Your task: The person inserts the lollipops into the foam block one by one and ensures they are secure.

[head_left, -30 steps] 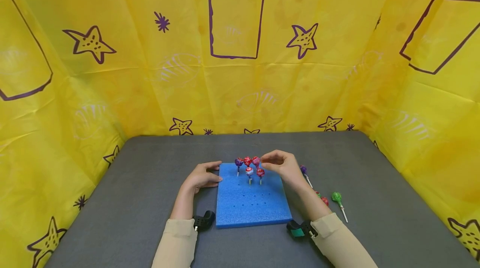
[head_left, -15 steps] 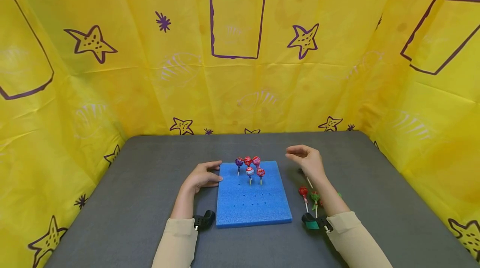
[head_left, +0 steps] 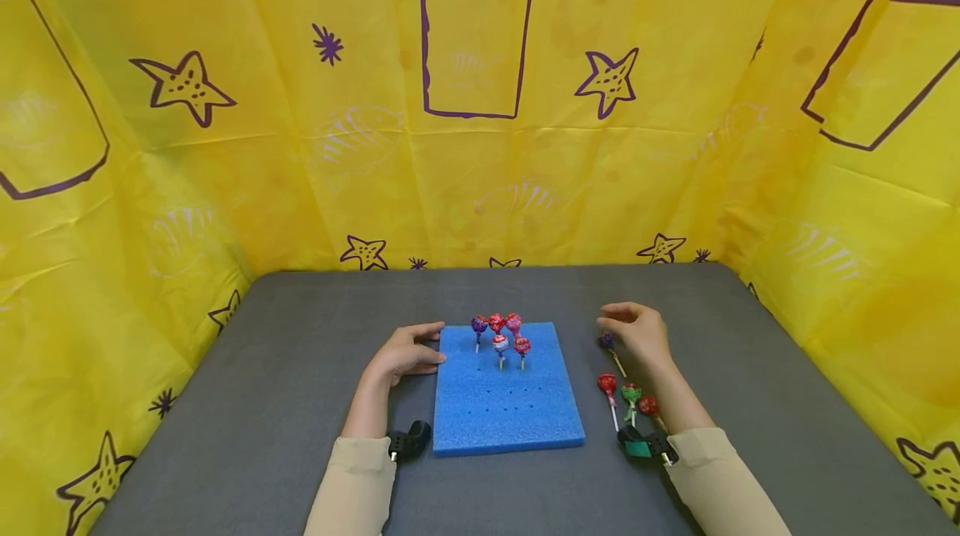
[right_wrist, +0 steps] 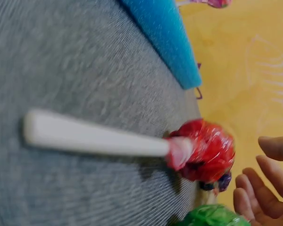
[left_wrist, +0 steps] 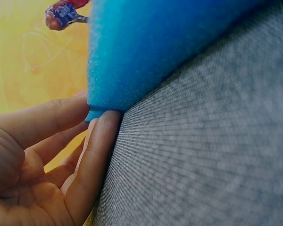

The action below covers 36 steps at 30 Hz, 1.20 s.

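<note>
My left hand [head_left: 402, 353] grips the left edge of a blue foam board [head_left: 502, 428] near its far corner. In the left wrist view, thumb and fingertips meet the foam at a small dent. Five small holes aside, wrapped lollipops stand in the far part: purple [head_left: 478, 324], red [head_left: 496, 322] and pink [head_left: 513, 322], with a white-and-red one [head_left: 500, 343] and another red one [head_left: 522, 345] in front. My right hand [head_left: 640, 333], its thumb and fingers apart and holding nothing, hovers beside a loose purple lollipop [head_left: 606, 340] on the table.
Nearer me on the grey table [head_left: 315, 303] lie a red lollipop [head_left: 607, 383], a green one [head_left: 632, 393] and another red one [head_left: 648, 406], close to my right forearm. A yellow patterned curtain [head_left: 480, 186] encloses the back and sides.
My right hand has left the pink lollipop standing in the board and moved right, to the loose purple lollipop. The left hand stays on the board.
</note>
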Motion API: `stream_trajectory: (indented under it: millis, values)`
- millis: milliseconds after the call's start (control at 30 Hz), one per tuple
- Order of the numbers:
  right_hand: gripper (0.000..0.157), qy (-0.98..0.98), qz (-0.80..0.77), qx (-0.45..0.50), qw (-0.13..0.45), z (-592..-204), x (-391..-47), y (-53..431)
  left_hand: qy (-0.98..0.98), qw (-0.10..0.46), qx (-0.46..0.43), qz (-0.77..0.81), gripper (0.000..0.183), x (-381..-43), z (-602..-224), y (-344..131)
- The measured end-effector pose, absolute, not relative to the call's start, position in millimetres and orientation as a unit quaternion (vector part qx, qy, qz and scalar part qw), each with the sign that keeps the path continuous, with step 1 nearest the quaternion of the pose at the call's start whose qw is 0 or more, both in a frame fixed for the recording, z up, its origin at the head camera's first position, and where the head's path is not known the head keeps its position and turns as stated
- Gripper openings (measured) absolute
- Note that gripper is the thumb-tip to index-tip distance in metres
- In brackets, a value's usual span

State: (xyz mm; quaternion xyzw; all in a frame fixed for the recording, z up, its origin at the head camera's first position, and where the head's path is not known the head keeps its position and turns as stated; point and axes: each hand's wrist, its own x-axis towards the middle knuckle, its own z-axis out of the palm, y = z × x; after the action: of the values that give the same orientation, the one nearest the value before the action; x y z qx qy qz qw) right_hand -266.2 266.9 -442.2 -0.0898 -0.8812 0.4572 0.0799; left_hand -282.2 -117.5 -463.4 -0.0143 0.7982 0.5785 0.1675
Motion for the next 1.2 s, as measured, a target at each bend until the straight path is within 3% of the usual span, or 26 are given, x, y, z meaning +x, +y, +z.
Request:
stream_trajectory:
  millis: [600,1200]
  values:
    - [0.044,-0.896,0.429,-0.114,0.019,-455,-261,274,0.796,0.175,-0.002,0.580,0.066,-282,-460,-118]
    - [0.035,-0.915,0.392,-0.086,0.030,-461,-258,278,0.796,0.172,-0.014,0.581,0.065,-282,-463,-118]
